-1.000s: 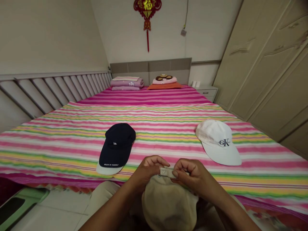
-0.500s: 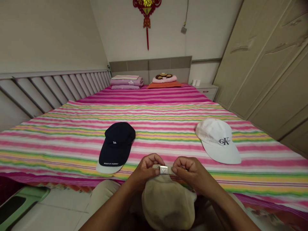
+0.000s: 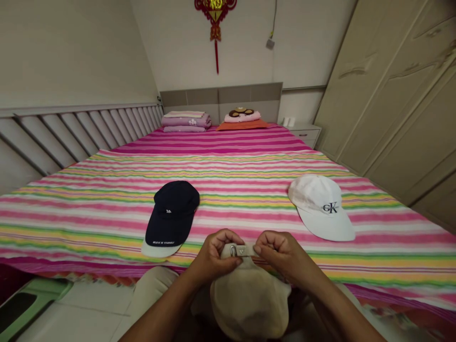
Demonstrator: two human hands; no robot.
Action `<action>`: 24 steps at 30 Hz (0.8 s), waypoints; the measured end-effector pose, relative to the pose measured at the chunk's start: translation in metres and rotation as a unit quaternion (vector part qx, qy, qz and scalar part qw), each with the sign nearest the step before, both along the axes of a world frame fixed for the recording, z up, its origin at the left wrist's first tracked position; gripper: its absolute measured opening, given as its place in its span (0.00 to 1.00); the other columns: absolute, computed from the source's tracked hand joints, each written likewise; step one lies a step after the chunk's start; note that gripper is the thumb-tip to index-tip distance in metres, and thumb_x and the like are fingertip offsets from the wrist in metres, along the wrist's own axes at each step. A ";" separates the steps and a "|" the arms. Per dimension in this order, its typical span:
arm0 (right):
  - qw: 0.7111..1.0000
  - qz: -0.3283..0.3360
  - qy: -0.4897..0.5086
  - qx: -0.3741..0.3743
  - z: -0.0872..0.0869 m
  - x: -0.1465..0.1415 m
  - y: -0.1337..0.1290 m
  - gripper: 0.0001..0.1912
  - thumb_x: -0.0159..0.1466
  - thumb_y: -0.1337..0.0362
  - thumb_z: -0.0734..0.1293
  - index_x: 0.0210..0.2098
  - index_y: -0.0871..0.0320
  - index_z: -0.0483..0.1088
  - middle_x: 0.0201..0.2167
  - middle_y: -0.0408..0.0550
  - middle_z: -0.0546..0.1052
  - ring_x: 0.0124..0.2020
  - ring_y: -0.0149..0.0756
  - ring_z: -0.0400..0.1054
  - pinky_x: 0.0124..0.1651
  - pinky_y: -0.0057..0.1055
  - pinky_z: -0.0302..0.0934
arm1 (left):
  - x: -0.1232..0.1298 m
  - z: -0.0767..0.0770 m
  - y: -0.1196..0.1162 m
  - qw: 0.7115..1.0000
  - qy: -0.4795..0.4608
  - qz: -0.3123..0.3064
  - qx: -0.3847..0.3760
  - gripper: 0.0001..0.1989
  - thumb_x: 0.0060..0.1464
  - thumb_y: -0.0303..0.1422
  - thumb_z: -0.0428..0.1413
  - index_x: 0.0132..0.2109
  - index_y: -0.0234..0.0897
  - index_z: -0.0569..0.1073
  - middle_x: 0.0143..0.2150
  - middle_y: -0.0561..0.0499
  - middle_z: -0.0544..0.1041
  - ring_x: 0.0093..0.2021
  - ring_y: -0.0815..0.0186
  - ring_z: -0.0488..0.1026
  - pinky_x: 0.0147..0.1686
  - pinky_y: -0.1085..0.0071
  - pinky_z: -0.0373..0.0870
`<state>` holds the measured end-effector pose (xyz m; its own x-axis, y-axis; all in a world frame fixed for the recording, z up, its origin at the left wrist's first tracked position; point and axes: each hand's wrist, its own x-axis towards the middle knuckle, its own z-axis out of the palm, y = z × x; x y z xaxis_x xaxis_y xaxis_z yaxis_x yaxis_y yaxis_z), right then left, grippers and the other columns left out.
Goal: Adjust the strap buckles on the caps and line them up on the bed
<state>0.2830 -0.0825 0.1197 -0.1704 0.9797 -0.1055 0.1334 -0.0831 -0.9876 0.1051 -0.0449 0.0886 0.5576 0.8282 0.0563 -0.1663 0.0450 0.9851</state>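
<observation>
The beige cloth cap sits at lower centre of the frame, directly in front of the person, with its rounded crown toward the camera and its rear closure uppermost. The crown appears soft and unstructured, with no tear visible. The rear strap is a pale band carrying a small metal buckle beside a small light-coloured emblem; fine detail of both is too small to confirm.

The left hand is closed, fingers curled, gripping the strap at the buckle end. The right hand is likewise closed, gripping the opposite end. The two hands are just apart, with the emblem exposed between them.

Beyond the hands, on the striped bed sheet, a navy cap lies left of centre, its pale brim underside showing at the near edge. A white cap with dark "CK" lettering lies right of centre. The two are well apart. Both are near the hands, with the navy cap nearer.
</observation>
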 end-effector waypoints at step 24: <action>0.996 0.001 -0.057 0.065 0.000 0.003 -0.004 0.11 0.54 0.60 0.62 0.20 0.60 0.63 0.16 0.39 0.62 0.19 0.26 0.51 0.20 0.24 0.45 | 0.006 0.001 -0.005 0.999 -0.028 0.013 -0.025 0.14 0.35 0.32 0.63 0.32 0.34 0.71 0.25 0.54 0.70 0.24 0.74 0.63 0.25 0.77 0.57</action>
